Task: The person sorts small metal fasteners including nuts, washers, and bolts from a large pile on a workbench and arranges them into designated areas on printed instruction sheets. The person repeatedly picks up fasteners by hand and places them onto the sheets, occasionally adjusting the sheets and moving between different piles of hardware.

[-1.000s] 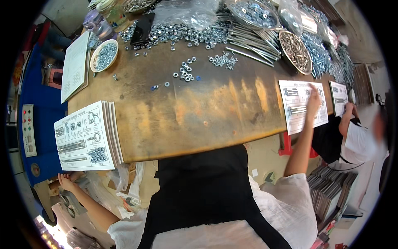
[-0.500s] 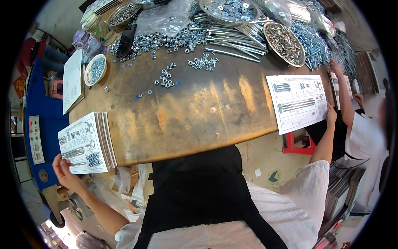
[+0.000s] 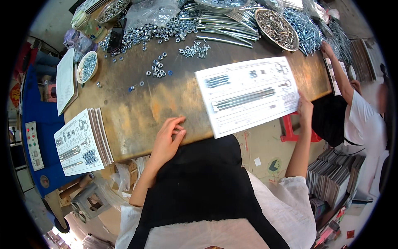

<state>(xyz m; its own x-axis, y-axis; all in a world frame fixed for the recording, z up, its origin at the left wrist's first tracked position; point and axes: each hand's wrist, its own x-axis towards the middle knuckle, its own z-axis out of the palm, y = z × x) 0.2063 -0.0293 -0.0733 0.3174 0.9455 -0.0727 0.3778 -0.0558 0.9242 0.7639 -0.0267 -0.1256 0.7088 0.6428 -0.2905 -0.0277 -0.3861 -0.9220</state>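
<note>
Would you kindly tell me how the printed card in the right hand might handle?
The printed card is probably stiff, since it looks flat though the right hand grips only its edge. It is likely light: one hand seems to hold it.

Not a word is reading clearly around the worktop [image 3: 137, 120], where a white printed card [image 3: 251, 97] is reaching past the front edge, bearing a blurred heading and ruled boxes with fine captions. At the front-left corner, the top sheet of a card stack [image 3: 81, 143] is showing a similar ruled layout, its lettering too small to read. A pale sheet [image 3: 66, 81] along the left edge is carrying only faint print. Near the right edge, another printed sheet [image 3: 333, 79] is showing partly behind a co-worker's arm [image 3: 342, 78]. Beyond the left edge, a control panel [image 3: 35, 145] is displaying tiny, indistinct markings.
</note>
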